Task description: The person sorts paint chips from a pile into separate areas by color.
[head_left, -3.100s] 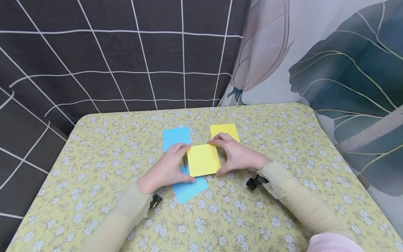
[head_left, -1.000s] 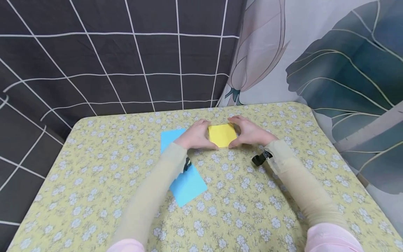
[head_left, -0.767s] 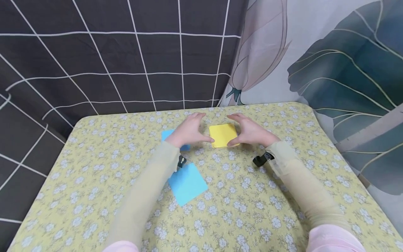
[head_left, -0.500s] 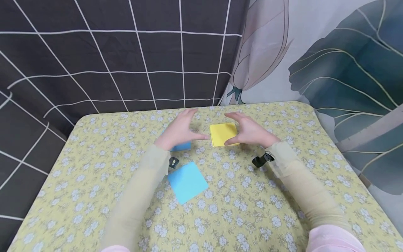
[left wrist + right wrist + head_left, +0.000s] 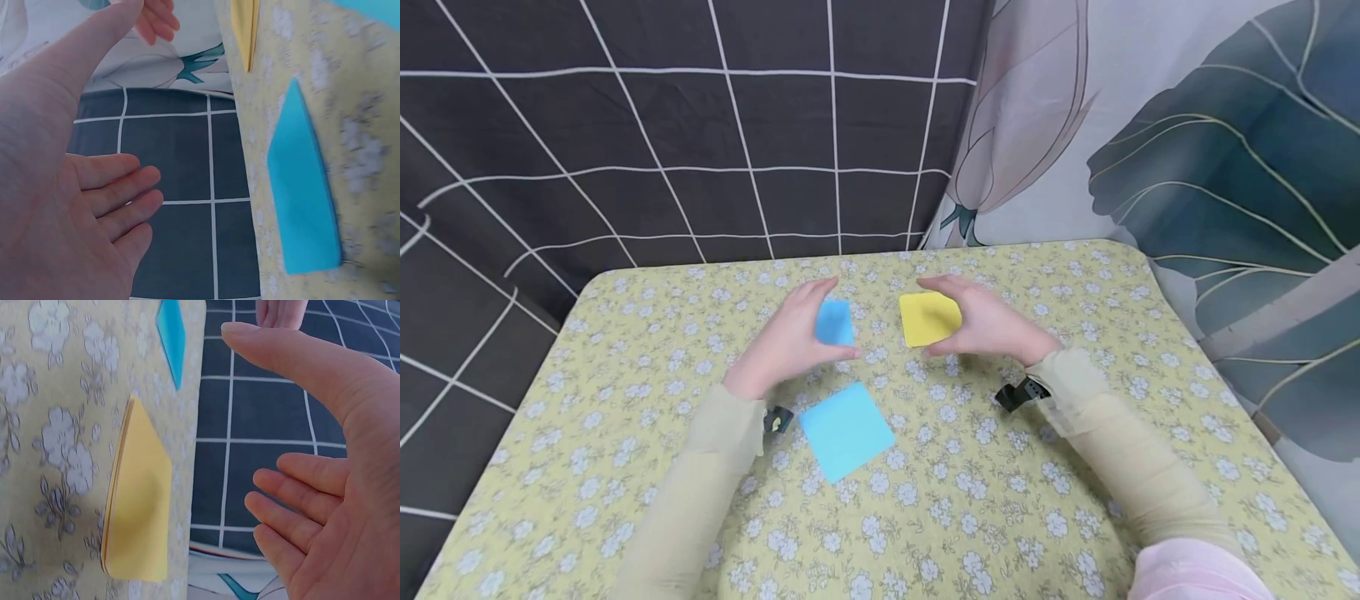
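In the head view, a stack of thin yellow squares (image 5: 923,319) lies on the table's right half; the right wrist view shows layered edges on the yellow stack (image 5: 140,506). My right hand (image 5: 988,321) hovers over its right side, fingers and thumb spread, holding nothing. To the left is a small blue square (image 5: 837,323), partly hidden by my left hand (image 5: 786,337), which is spread above it and also holds nothing. The left wrist view shows that blue square (image 5: 303,194) below the palm. A second blue square (image 5: 847,432) lies turned at an angle closer to me.
A yellow flowered cloth (image 5: 970,517) covers the table. Behind it hangs a dark curtain (image 5: 700,125) with white grid lines, and at the right a leaf-patterned curtain (image 5: 1225,208). Dark wrist cameras (image 5: 1018,393) hang under both wrists.
Both hands carried a yellow square onto the other yellow one and let go. The left hand then moved left to the far blue square; the right hand shifted slightly left.
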`<state>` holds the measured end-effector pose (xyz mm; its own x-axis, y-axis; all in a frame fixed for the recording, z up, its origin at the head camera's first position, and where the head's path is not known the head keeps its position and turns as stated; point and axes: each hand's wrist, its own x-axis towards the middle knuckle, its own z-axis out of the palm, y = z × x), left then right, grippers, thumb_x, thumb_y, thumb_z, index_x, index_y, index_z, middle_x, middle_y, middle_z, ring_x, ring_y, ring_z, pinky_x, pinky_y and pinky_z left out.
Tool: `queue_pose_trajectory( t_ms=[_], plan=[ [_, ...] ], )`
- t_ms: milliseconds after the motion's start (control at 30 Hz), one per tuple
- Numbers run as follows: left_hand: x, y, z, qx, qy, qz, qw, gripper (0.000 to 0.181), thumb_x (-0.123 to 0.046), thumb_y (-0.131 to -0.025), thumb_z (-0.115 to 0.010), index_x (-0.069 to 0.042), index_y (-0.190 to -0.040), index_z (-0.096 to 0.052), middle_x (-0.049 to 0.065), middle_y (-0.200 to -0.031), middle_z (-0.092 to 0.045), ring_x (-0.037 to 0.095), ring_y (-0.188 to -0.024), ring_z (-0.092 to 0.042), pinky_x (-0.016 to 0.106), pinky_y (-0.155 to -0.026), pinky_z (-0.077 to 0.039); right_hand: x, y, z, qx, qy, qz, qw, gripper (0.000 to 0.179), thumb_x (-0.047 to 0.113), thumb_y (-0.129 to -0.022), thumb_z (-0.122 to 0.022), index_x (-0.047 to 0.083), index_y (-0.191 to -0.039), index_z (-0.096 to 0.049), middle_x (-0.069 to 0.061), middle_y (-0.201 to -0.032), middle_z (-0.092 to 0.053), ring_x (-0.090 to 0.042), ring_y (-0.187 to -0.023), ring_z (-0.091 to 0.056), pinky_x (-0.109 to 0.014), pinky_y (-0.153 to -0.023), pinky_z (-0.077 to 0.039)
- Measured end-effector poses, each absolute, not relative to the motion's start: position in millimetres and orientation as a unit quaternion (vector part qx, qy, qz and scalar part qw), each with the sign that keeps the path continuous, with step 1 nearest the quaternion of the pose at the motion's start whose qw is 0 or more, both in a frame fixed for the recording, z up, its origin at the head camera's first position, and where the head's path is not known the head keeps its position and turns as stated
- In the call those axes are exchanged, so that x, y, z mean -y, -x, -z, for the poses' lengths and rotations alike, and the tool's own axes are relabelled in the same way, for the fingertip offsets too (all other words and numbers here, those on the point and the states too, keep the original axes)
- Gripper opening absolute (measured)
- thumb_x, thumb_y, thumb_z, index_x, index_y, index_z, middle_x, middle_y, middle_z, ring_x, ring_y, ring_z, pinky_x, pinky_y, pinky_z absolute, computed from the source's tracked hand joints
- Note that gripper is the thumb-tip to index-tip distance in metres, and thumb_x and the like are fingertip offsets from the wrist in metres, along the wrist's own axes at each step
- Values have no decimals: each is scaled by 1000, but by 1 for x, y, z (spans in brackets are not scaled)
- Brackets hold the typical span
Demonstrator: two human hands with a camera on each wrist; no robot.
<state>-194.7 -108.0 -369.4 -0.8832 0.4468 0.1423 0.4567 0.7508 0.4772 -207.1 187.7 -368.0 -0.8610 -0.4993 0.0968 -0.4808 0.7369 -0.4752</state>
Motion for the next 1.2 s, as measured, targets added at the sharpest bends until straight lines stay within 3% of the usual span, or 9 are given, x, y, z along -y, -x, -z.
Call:
queue_pose_trajectory(
  t_ms=[133, 367, 633, 900, 1200],
  plan=[
    [112, 181, 375, 935, 245, 258, 4, 116, -78, -62, -62, -9, -148, -25, 8, -149, -28, 25, -136, -23, 43, -109, -24, -183, 202, 370, -930, 277, 240, 14, 99, 48, -59, -85, 19, -142, -41, 0, -142, -40, -24, -130, -34, -50, -102, -32],
    [118, 156, 384, 932, 246, 264, -6, 112, -63, -63, -75, -8, -147, -27, 10, -147, -30, 26, -134, -26, 46, -106, -27, -172, 190, 375, -923, 301, 236, 44, 100, 50, -62, -83, 19, -145, -36, -2, -144, -37, -22, -130, -35, -45, -104, -32],
    [119, 133, 394, 933, 256, 251, -20, 114, -61, -60, -78, -5, -146, -27, 14, -147, -32, 28, -134, -26, 46, -107, -25, -158, 181, 384, -907, 336, 243, 68, 103, 54, -62, -81, 15, -145, -34, -2, -144, -37, -19, -131, -34, -39, -105, -31],
    [121, 105, 410, 939, 258, 223, -52, 132, -70, -50, -76, 2, -146, -21, 18, -147, -29, 30, -133, -26, 43, -107, -26, -145, 172, 391, -901, 368, 223, 60, 106, 56, -60, -81, 13, -145, -35, 0, -143, -39, -12, -130, -34, -29, -106, -28],
    [121, 89, 417, 943, 264, 196, -49, 132, -74, -48, -73, 3, -144, -26, 18, -144, -33, 29, -131, -30, 43, -106, -27, -130, 161, 396, -886, 404, 214, 74, 110, 60, -58, -80, 8, -143, -36, -1, -143, -39, -14, -129, -35, -30, -107, -28]
  ],
)
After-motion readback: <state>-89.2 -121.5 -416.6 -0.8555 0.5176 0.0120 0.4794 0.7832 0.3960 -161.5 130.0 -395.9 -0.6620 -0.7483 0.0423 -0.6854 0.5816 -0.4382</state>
